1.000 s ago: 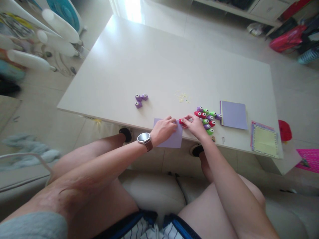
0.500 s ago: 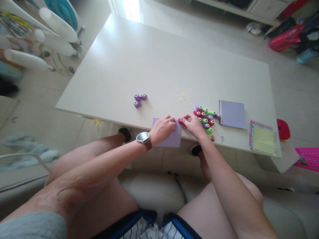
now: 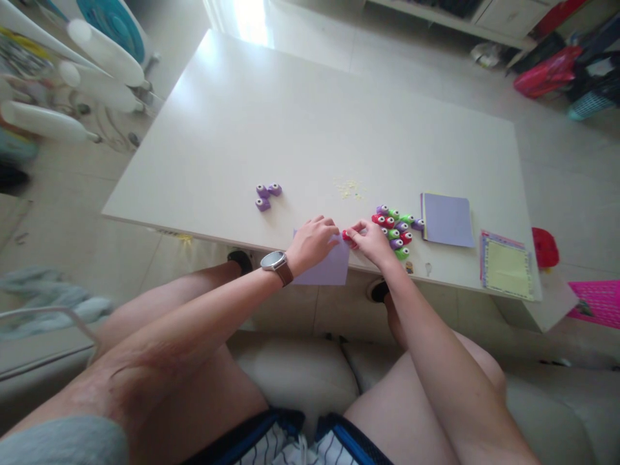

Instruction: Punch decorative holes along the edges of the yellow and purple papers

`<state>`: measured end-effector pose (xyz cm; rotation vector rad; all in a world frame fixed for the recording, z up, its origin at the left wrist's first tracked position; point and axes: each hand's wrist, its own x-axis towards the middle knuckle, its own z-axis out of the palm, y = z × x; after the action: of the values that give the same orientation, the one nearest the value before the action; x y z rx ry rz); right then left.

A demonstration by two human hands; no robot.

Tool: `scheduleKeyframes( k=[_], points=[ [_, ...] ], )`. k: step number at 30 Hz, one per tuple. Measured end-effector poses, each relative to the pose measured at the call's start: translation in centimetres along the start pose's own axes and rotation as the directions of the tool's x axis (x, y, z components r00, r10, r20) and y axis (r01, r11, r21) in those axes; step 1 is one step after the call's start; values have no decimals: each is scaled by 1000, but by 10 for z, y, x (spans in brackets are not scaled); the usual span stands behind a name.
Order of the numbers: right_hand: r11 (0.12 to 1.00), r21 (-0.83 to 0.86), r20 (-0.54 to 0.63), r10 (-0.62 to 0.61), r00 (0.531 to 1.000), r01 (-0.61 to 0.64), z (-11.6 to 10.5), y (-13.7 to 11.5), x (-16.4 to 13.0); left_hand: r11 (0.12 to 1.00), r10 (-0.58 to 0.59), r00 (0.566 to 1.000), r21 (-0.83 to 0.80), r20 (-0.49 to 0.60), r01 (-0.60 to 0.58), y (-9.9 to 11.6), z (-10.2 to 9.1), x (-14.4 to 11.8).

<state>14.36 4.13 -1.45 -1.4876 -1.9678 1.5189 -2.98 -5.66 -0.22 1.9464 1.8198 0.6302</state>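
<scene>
White tabletop [image 3: 300,123], long and glossy, with tiled floor [image 3: 329,48] beyond. Near its front edge: small red craft punch [image 3: 345,235], by the look of it, at the top right corner of a purple paper sheet [image 3: 324,271]. Pinched there between thumb and fingers of the right hand [image 3: 371,243]. Left hand [image 3: 311,245] laid over the sheet, fingers loosely bent, just beside the punch; cannot tell whether gripping the paper or merely steadying it. Hands close, apparently apart.

Step in hand, as judged: fitting punch to paper corner. For the next move, likely needed: corner square in the slot, sheet kept flat, firm squeeze. Slot hidden by fingers.

Just right of the right hand: packed cluster of red, green and purple punches [image 3: 394,233], so little sideways room. Farther right: purple paper stack [image 3: 447,221], then yellow bordered sheet [image 3: 508,266]. Ahead: yellow paper bits [image 3: 349,188]. Off left: three purple punches [image 3: 263,204]. Lower sheet hanging past the table's front edge, perhaps prone to bending. Most open room: far side and left.
</scene>
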Motion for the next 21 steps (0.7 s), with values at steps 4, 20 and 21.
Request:
scheduleKeyframes(
  k=[4,20,21],
  points=[
    [1000,-10,-7,-7,1000,7,0,1,2,909,-257,966,-338,9,245,-5,6,21],
    [996,-87,-21,-6,1000,4,0,2,4,809,-361,930,-470,76,352,4,13,49],
    [996,-86,-18,-5,1000,3,0,2,5,811,-360,930,-469,73,351,4,14,49]
  ],
)
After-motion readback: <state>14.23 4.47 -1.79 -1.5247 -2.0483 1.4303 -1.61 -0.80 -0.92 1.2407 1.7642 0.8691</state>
